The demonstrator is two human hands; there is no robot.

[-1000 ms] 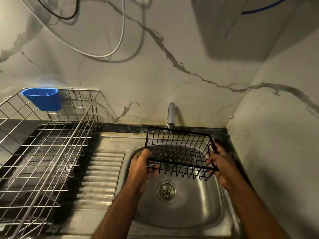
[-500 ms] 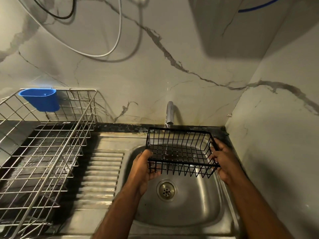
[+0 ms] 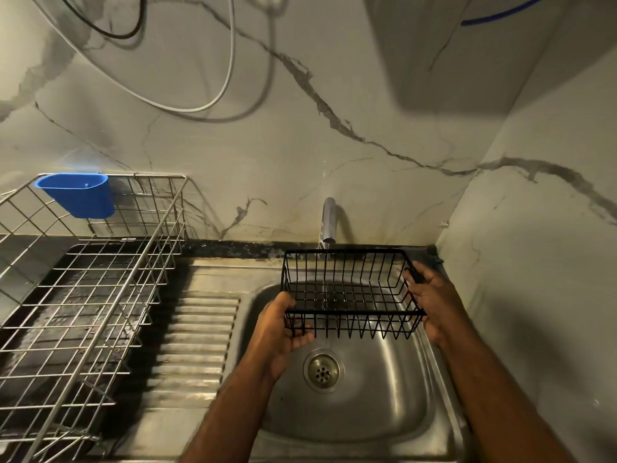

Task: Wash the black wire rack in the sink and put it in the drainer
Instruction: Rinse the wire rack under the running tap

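The black wire rack (image 3: pixel 347 289) is a small open basket held level above the steel sink (image 3: pixel 384 406), right under the tap (image 3: pixel 329 218). A thin stream of water falls from the tap through the rack's middle. My left hand (image 3: pixel 280 329) grips its near left corner, thumb over the rim and fingers beneath. My right hand (image 3: pixel 432 302) grips the right end, fingers curled round the side wires. The silver wire drainer (image 3: pixel 90 295) stands on the counter to the left, apart from the rack.
A blue plastic cup (image 3: pixel 78 193) hangs on the drainer's back rim. The ribbed draining board (image 3: pixel 197 339) lies between drainer and sink. The drain (image 3: pixel 323 370) sits in the sink floor. Marble walls close the back and right; cables hang above.
The rack has tipped from a forward tilt to nearly level and sits slightly lower under the tap. Both hands kept their grip.
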